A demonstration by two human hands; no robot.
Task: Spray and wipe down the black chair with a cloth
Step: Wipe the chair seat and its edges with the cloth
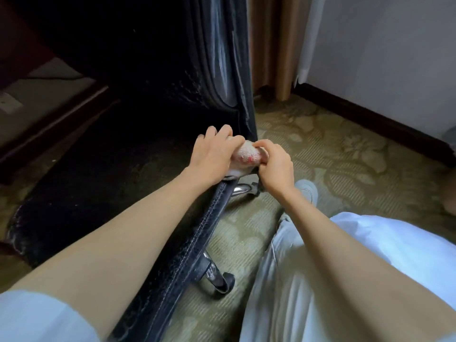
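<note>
**A:** Where's the cloth?

**B:** Bunched between my hands. It's a pale terry cloth (246, 154) with a reddish mark, pressed against the black leather chair (187, 243) at the corner where the stitched seat edge meets the upright backrest.

**A:** And your grip?

**B:** My left hand (212, 156) lies over the cloth's left end, its fingers (223, 132) bent round it. My right hand (275, 166) pinches the other end, thumb and fingers curled tight. Both hands hold the cloth and nothing else.

**A:** What's blocking the view?

**B:** My hands cover most of the cloth. My left forearm crosses the seat edge, and the seat itself is in deep shadow, so I can't make out its surface.

**A:** What's around you?

**B:** Under the seat there are shiny chrome base legs (243, 188), and the nearer one ends in a black caster (225, 283). My pale trousers (283, 280) and light shoe (307, 191) are just beside them on the olive patterned carpet (340, 154). A tan curtain (271, 45) hangs behind the backrest, next to a white wall (382, 58) with a dark skirting board (370, 119). Dark wooden furniture (49, 129) stands to the left.
</note>
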